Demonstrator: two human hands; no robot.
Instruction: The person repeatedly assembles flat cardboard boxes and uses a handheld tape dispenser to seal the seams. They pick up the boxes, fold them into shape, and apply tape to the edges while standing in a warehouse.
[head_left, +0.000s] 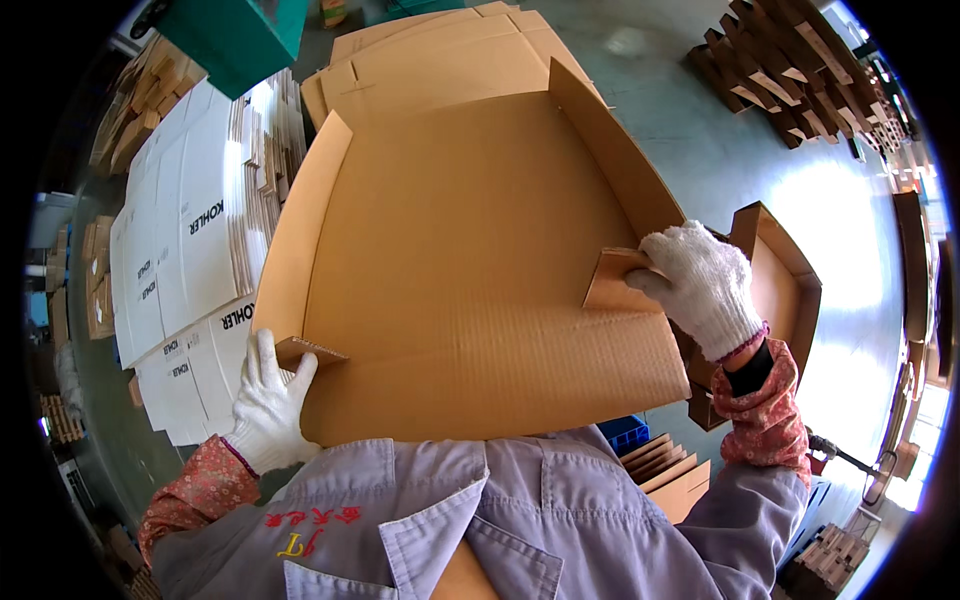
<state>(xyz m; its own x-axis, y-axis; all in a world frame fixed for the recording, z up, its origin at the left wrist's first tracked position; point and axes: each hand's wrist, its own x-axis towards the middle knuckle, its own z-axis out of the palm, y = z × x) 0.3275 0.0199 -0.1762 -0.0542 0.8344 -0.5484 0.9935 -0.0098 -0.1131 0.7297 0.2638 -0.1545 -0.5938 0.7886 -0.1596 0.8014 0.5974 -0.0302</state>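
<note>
A large brown cardboard box blank (440,260) lies before me, its left and right side walls folded up and its near edge flat against my front. My right hand (700,290), in a white knitted glove, pinches the small corner flap (612,280) at the near end of the right wall, thumb on its inner side. At the near left corner, my left hand (270,400), also gloved, has its fingers stretched along the outside of the wall. Its thumb stands apart, against another small corner flap (308,350) that is bent inward.
Flat brown cardboard sheets (430,60) are stacked beyond the box. White printed cartons (180,220) stand piled at left, below a teal bin (235,40). A folded box tray (775,280) is at right; brown cardboard pieces (785,65) stack farther off. A blue crate (625,433) sits near my waist.
</note>
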